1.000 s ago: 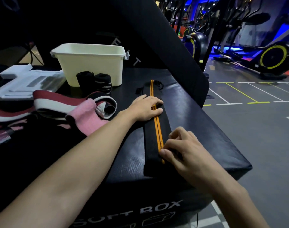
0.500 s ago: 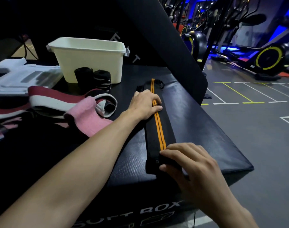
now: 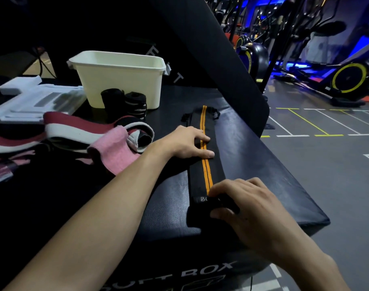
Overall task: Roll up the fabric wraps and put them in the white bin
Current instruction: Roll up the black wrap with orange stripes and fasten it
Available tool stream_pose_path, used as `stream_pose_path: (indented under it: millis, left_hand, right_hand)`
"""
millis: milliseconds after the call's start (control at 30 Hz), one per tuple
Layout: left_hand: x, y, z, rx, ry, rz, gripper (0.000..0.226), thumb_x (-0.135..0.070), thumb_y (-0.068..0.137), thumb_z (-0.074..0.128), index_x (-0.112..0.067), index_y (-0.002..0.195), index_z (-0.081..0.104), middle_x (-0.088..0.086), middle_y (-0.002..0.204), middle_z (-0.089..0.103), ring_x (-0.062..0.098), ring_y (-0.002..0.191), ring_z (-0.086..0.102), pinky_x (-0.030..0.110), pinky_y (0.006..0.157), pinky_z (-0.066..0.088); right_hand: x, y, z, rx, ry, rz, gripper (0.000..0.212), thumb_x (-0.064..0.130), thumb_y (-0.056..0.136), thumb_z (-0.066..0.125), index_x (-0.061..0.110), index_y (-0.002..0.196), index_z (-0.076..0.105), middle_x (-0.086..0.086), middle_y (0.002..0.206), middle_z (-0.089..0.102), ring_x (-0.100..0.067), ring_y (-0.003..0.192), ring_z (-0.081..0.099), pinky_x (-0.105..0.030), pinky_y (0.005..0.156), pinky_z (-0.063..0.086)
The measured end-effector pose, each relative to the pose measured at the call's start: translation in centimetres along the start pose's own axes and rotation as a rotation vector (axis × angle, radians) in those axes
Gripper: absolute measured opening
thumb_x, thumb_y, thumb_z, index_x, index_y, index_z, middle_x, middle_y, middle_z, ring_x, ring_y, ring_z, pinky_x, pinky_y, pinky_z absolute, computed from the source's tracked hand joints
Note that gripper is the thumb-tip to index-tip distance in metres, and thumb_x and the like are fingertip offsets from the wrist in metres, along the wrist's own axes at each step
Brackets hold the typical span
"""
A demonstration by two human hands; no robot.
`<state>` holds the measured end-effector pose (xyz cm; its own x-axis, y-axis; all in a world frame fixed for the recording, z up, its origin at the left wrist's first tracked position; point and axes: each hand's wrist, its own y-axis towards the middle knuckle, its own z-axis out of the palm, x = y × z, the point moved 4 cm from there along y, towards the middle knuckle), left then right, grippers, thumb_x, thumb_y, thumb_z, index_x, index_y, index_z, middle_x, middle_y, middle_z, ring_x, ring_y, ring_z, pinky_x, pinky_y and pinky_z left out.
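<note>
A long black fabric wrap [image 3: 206, 173] with two orange stripes lies flat along the black soft box [image 3: 263, 164]. My left hand [image 3: 187, 142] presses flat on its middle. Fingers and thumb of my right hand [image 3: 246, 202] pinch the wrap's near end, which is folded over into a small start of a roll. The white bin [image 3: 120, 78] stands at the back of the box. Two rolled black wraps [image 3: 125, 103] stand in front of the bin. A pile of loose red-and-white and pink wraps [image 3: 81, 137] lies to the left.
White foam packaging [image 3: 32, 99] sits at the far left. A black padded panel [image 3: 217, 51] leans up behind the box on the right. The box's right and near edges drop to the gym floor [image 3: 326, 164], with exercise bikes [image 3: 347, 78] beyond.
My right hand has curled over the near end of the black wrap and begun folding it over. My left hand stays pressed on the wrap's middle.
</note>
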<state>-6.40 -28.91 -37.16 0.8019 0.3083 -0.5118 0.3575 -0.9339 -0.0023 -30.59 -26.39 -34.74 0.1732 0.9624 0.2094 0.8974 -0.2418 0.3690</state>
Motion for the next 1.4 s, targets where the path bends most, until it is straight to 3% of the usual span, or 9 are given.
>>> stream_pose_path:
  millis: [100, 233, 367, 600, 800, 967, 1133, 1300, 1400]
  left_hand:
    - [0.0, -0.1, -0.4, -0.071, -0.064, -0.015, 0.069, -0.06, 0.074, 0.083, -0.034, 0.135, 0.065, -0.009, 0.154, 0.051, 0.014, 0.143, 0.045, 0.032, 0.119, 0.034]
    - [0.5, -0.2, -0.9, -0.187, -0.118, -0.056, 0.053, -0.048, 0.076, 0.087, -0.028, 0.124, 0.074, -0.005, 0.137, 0.066, 0.014, 0.128, 0.059, 0.025, 0.104, 0.042]
    - [1.0, 0.2, -0.7, -0.223, -0.131, -0.055, 0.047, -0.048, 0.078, 0.086, -0.029, 0.12, 0.076, -0.006, 0.129, 0.069, 0.014, 0.121, 0.061, 0.025, 0.1, 0.045]
    - [1.1, 0.4, -0.1, -0.267, 0.006, 0.003, 0.047, -0.058, 0.085, 0.073, -0.037, 0.127, 0.069, -0.008, 0.134, 0.065, 0.024, 0.136, 0.039, 0.044, 0.113, 0.038]
    - [-0.2, 0.6, -0.2, -0.314, 0.046, 0.169, 0.016, -0.042, 0.088, 0.077, -0.043, 0.103, 0.077, -0.016, 0.113, 0.064, 0.015, 0.115, 0.05, 0.043, 0.105, 0.04]
    - [0.8, 0.7, -0.3, -0.157, 0.051, 0.141, 0.025, -0.054, 0.095, 0.064, -0.05, 0.118, 0.072, -0.019, 0.141, 0.058, 0.011, 0.139, 0.043, 0.046, 0.116, 0.03]
    - [1.1, 0.4, -0.1, 0.005, 0.128, 0.116, 0.04, -0.061, 0.097, 0.054, -0.054, 0.137, 0.056, -0.015, 0.161, 0.038, 0.023, 0.152, 0.022, 0.047, 0.124, 0.018]
    - [0.8, -0.2, -0.8, -0.035, 0.007, 0.14, 0.045, -0.074, 0.07, 0.077, -0.058, 0.111, 0.07, -0.03, 0.13, 0.053, 0.014, 0.128, 0.036, 0.037, 0.111, 0.031]
    - [0.4, -0.4, -0.8, -0.031, -0.01, 0.165, 0.044, -0.071, 0.063, 0.083, -0.055, 0.102, 0.072, -0.024, 0.117, 0.052, 0.012, 0.118, 0.039, 0.039, 0.11, 0.035]
  right_hand:
    - [-0.6, 0.5, 0.3, 0.079, 0.054, 0.067, 0.013, 0.044, 0.094, 0.063, 0.038, 0.104, 0.058, 0.033, 0.073, 0.046, 0.029, 0.092, 0.034, -0.016, 0.085, 0.03]
    - [-0.9, 1.4, 1.2, 0.031, -0.006, 0.098, 0.025, 0.054, 0.093, 0.043, 0.039, 0.103, 0.061, 0.025, 0.089, 0.058, 0.005, 0.093, 0.048, -0.037, 0.086, 0.036]
    - [-1.3, 2.1, 1.8, -0.032, -0.07, 0.127, 0.036, 0.052, 0.095, 0.035, 0.037, 0.098, 0.068, 0.016, 0.102, 0.053, -0.014, 0.094, 0.046, -0.036, 0.077, 0.031]
    - [-0.9, 2.9, 2.0, -0.171, -0.142, 0.151, 0.022, 0.038, 0.096, 0.052, 0.037, 0.112, 0.067, 0.014, 0.095, 0.061, -0.017, 0.088, 0.054, -0.04, 0.076, 0.04]
    - [0.2, 2.3, 1.8, -0.36, -0.154, 0.042, 0.005, 0.024, 0.092, 0.065, 0.022, 0.087, 0.065, 0.008, 0.082, 0.062, -0.02, 0.073, 0.058, -0.037, 0.071, 0.043]
    - [-1.5, 1.2, 2.5, -0.211, -0.05, 0.022, 0.04, 0.05, 0.088, 0.065, 0.027, 0.12, 0.069, 0.015, 0.12, 0.067, -0.01, 0.111, 0.062, -0.035, 0.088, 0.046]
    - [-2.2, 1.9, 2.4, -0.132, -0.06, 0.04, 0.047, 0.035, 0.083, 0.068, 0.029, 0.13, 0.065, 0.017, 0.124, 0.067, -0.01, 0.111, 0.062, -0.037, 0.087, 0.047]
    - [-1.3, 2.1, 0.8, 0.029, 0.012, 0.068, 0.036, 0.038, 0.09, 0.071, 0.037, 0.119, 0.05, 0.03, 0.107, 0.063, 0.026, 0.1, 0.039, -0.018, 0.084, 0.033]
    - [-0.7, 1.3, 0.4, 0.137, 0.096, 0.057, 0.023, 0.045, 0.095, 0.06, 0.036, 0.112, 0.049, 0.024, 0.097, 0.063, 0.014, 0.096, 0.046, -0.018, 0.08, 0.033]
